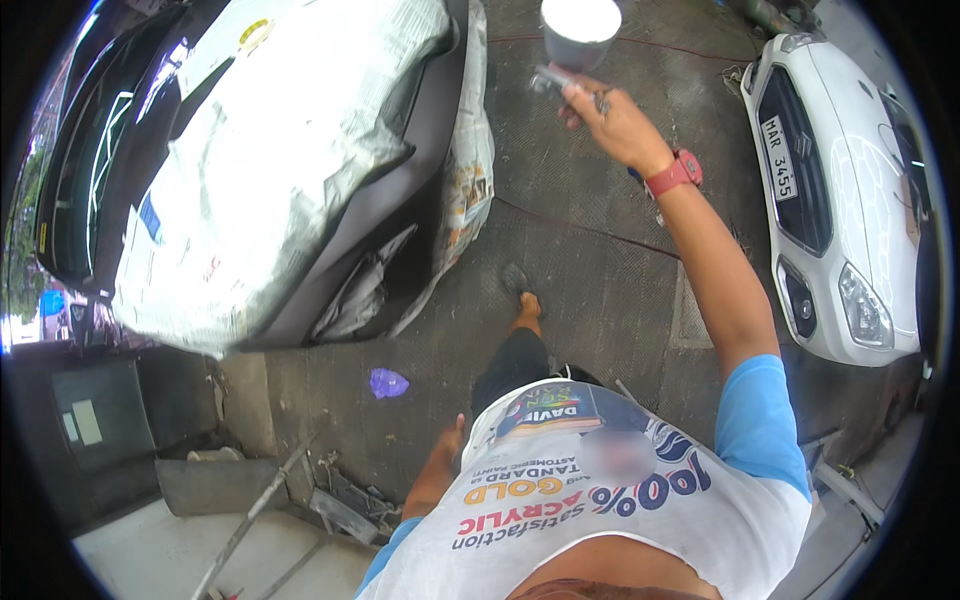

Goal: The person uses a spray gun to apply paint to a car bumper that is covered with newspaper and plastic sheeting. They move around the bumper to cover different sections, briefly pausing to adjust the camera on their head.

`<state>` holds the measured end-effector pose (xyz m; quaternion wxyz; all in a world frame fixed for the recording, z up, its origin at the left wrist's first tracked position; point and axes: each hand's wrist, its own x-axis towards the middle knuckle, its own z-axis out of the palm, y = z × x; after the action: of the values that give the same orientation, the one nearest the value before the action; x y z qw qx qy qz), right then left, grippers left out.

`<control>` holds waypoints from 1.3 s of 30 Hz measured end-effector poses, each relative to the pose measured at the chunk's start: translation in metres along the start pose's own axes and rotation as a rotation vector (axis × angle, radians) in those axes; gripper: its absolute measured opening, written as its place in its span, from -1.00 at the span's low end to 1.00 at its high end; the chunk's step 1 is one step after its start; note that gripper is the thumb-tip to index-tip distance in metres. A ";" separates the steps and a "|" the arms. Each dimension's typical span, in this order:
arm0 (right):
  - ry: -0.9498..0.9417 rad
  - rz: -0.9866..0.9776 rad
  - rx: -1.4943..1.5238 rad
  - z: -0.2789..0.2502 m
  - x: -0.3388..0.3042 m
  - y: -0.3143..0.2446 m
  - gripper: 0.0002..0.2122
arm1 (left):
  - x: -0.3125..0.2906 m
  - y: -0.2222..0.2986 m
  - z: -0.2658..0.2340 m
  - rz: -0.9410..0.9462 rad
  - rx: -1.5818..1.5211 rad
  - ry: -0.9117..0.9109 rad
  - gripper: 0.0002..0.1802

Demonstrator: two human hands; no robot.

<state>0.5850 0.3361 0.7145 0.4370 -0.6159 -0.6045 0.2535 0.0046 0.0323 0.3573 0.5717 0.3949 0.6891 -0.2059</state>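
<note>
My right hand [615, 125], a red watch [675, 173] on its wrist, reaches far forward and is closed around a spray gun. The spray gun [548, 82] has a metallic front end pointing left, and a cup [580, 50] with a white round top sits above it. To its left stands a dark grey car [390, 190], its front masked with white sheets and newspaper [290, 130]. A gap separates the gun from the car. My left hand [450, 440] hangs low beside my thigh, empty, its fingers loosely straight and partly hidden by my shirt.
A white car [850, 200] is parked at the right. Thin reddish hose [600, 232] runs across the dark floor. A purple crumpled bag [388, 383] lies near my foot [528, 303]. Metal poles [255, 520] and scrap [345, 515] lie at the lower left.
</note>
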 end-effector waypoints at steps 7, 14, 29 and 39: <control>-0.364 0.099 0.125 0.035 0.026 0.025 -0.50 | 0.111 0.128 -0.062 0.228 0.100 -0.008 -0.25; -0.454 0.192 0.350 0.077 0.083 0.069 -0.48 | 0.075 0.366 -0.136 0.471 -0.183 -0.013 -0.39; -0.029 0.143 0.223 -0.030 0.365 0.235 -0.47 | 0.039 0.363 -0.055 -0.043 -0.055 0.008 -0.39; -0.696 0.187 0.532 -0.076 0.403 0.266 -0.51 | 0.084 0.577 -0.013 0.369 -0.236 0.242 -0.49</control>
<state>0.8440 0.7379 0.6143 0.3257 -0.4121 -0.5711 0.6308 0.4432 0.4159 0.3778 0.5549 0.4664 0.6881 0.0327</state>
